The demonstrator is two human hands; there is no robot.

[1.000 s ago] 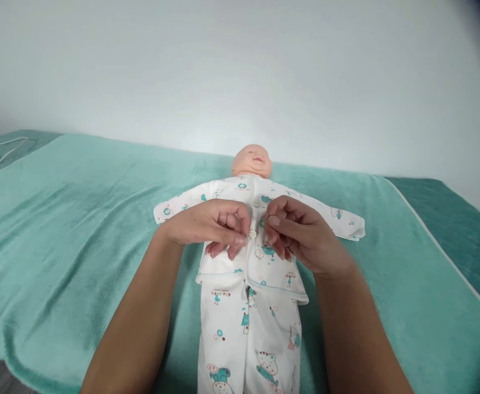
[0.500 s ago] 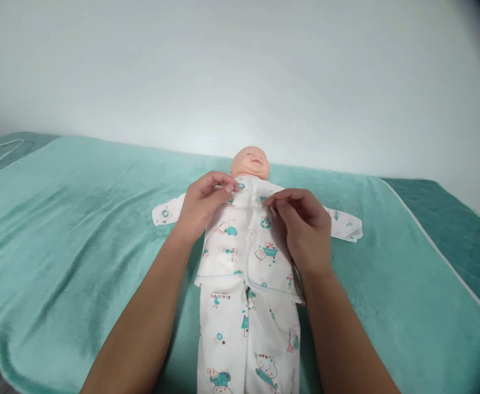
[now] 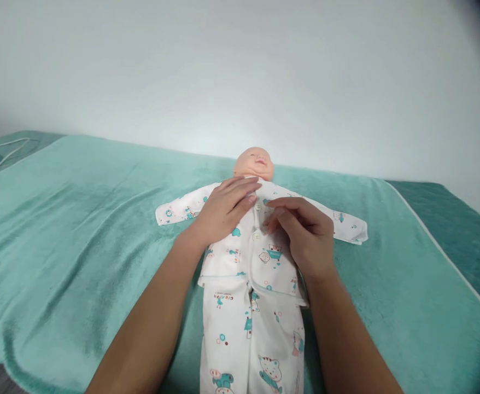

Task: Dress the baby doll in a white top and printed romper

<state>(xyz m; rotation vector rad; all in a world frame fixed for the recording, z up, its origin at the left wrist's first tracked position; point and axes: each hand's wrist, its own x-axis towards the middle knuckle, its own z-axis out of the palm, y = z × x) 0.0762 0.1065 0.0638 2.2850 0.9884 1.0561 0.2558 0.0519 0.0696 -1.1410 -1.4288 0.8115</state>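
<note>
A baby doll (image 3: 254, 163) lies on its back, its head toward the wall. It wears a white printed shirt (image 3: 227, 261) with buttons down the front and matching trousers (image 3: 226, 350). My left hand (image 3: 227, 207) rests flat on the upper chest of the shirt, fingers stretched out and holding nothing. Over the other side of the chest is my right hand (image 3: 303, 230), its fingers curled with thumb near forefinger; whether they pinch any cloth is hidden. Two pale buttons (image 3: 257, 236) show between my hands. Both shirt sleeves lie spread out to the sides.
A light green blanket (image 3: 80, 230) covers the surface under the doll. Darker green cloth (image 3: 449, 235) shows at the right. At the far left lies a white loop (image 3: 8, 150), perhaps a cord or hanger. A pale wall (image 3: 223, 71) rises behind.
My left hand has gone from pinched fingers at the shirt's shoulder to lying flat across the upper chest. My right hand stays near the same spot, its fingers slightly shifted.
</note>
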